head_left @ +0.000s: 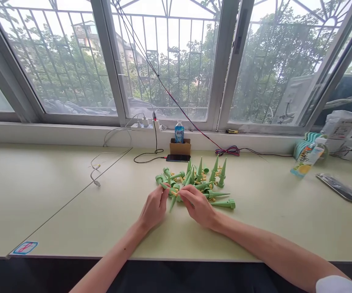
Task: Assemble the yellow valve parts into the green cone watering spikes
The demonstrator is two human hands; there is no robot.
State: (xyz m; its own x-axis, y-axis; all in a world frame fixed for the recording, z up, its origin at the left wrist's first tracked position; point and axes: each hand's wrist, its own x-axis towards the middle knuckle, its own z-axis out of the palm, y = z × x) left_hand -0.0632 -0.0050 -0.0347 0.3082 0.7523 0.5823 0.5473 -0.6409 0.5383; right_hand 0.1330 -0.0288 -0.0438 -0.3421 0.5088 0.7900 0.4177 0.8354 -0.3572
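My left hand is closed around a green plant watering spike, its tip pointing up and left. At the spike's other end a small yellow valve shows between my two hands. The fingers of my right hand are pinched at that valve's end; the fingertips partly hide it. Around and behind both hands lies a heap of similar green spikes with yellow valves, some standing point up, others on their sides. One spike lies just right of my right hand.
Behind the heap lies a phone on a cable, before a cardboard box with a blue bottle. A coiled cable is on the table. At the right are a tilted drink bottle and a dark flat packet.
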